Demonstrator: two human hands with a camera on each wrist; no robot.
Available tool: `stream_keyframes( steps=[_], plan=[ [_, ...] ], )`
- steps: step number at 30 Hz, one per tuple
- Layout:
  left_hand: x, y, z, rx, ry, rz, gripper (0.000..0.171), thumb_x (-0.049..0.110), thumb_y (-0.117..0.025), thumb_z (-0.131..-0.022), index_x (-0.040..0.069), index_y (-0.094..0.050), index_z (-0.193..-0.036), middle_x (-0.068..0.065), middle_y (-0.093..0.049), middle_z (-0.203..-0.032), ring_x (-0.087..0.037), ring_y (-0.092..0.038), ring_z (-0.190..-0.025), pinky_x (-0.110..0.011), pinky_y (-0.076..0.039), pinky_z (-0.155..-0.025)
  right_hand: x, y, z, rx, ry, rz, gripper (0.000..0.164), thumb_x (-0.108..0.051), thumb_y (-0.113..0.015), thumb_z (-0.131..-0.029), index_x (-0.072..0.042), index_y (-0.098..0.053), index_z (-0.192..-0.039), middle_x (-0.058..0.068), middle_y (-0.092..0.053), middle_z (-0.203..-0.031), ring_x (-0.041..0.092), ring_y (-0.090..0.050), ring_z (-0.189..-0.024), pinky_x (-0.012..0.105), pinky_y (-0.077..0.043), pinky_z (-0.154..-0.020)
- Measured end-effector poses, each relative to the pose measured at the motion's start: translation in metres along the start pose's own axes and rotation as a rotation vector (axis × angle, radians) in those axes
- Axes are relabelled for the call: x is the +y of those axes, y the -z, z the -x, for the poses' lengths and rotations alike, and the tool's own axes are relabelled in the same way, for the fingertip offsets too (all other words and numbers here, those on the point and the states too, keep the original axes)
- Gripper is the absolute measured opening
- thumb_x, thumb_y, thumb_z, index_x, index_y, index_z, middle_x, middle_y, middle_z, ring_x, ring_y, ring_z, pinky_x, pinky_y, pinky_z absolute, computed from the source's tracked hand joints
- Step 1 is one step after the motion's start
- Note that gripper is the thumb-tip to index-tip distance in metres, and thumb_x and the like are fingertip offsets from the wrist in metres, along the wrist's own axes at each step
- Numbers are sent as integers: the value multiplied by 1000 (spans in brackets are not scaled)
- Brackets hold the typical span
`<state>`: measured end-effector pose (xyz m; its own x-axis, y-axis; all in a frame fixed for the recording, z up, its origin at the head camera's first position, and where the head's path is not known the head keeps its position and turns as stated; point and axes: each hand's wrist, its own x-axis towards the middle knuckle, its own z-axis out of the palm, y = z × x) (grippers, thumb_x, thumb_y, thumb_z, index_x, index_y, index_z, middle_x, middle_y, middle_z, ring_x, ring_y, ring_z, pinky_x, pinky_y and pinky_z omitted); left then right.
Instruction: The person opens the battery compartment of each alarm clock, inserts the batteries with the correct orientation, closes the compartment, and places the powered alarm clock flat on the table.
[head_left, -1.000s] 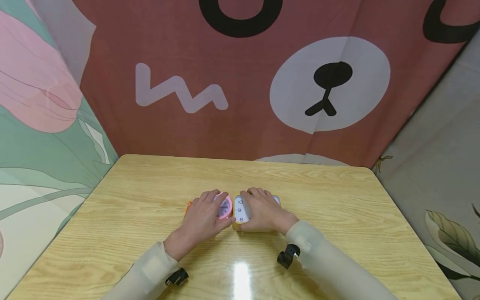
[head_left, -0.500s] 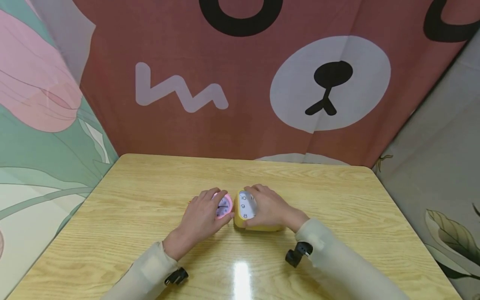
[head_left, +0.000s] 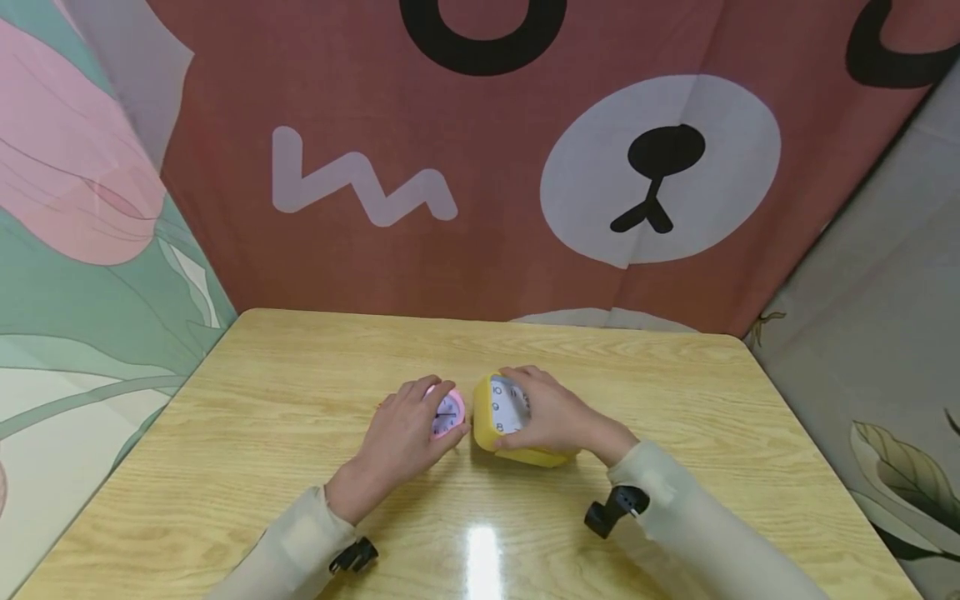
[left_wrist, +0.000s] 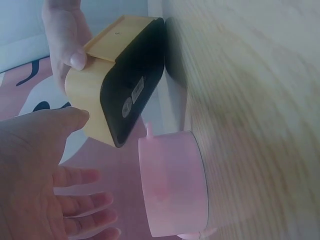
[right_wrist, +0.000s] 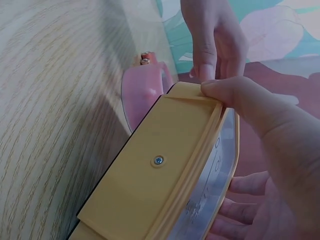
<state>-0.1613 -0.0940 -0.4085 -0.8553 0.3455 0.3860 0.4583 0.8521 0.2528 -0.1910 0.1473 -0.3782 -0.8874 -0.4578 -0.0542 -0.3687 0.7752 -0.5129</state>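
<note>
My right hand [head_left: 558, 412] grips a yellow rectangular clock [head_left: 487, 417] with a white dial, fingers over the far edge and thumb on the near side. This clock is tilted, its left side raised; its dark back [left_wrist: 132, 95] shows in the left wrist view. To its left, a small round pink clock [head_left: 450, 414] lies face up on the table. My left hand [head_left: 401, 429] is over the pink clock with fingers loosely spread and not closed round it. In the left wrist view the left thumb [left_wrist: 75, 120] is near the yellow clock's corner; contact is unclear.
Both clocks are at the middle of a light wooden table [head_left: 300, 358]. A red curtain [head_left: 480, 258] with a cartoon bear print hangs behind the table's far edge. Something small and orange-red [right_wrist: 146, 57] is by the pink clock. Both wrists carry black devices [head_left: 617, 510].
My right hand has tilted the yellow clock, raising its left side, and shifted it slightly right, away from the pink clock. The left hand has hardly moved.
</note>
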Motion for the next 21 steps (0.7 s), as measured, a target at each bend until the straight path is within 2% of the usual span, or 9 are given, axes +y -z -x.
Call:
stream_keyframes(
  steps=[8,15,21],
  plan=[
    [1,2,0,7,7,9,56,47,-73,-89,12,-64,-132,-13,-65,-132,-34,-62,-121,-54,-56,-89,4,5,3,25,16,-95,107,-50,-88,-70,-16,-36,-157,11,-44,-154,25,-52,-121,45,-49,-93],
    [3,2,-1,21,-14,10,56,47,-71,-91,12,-63,-134,-12,-66,-132,-33,-63,-121,-52,-56,-89,10,6,7,71,38,-183,105,-45,-88,-73,-10,-36,-157,17,-45,-152,31,-53,-121,50,-49,-94],
    [6,3,-3,37,-29,33,54,41,-73,-89,9,-64,-132,-14,-66,-130,-33,-64,-119,-51,-56,-91,17,7,9,98,33,-263,104,-43,-86,-77,-10,-31,-158,16,-41,-157,36,-49,-132,57,-45,-103]
  ],
)
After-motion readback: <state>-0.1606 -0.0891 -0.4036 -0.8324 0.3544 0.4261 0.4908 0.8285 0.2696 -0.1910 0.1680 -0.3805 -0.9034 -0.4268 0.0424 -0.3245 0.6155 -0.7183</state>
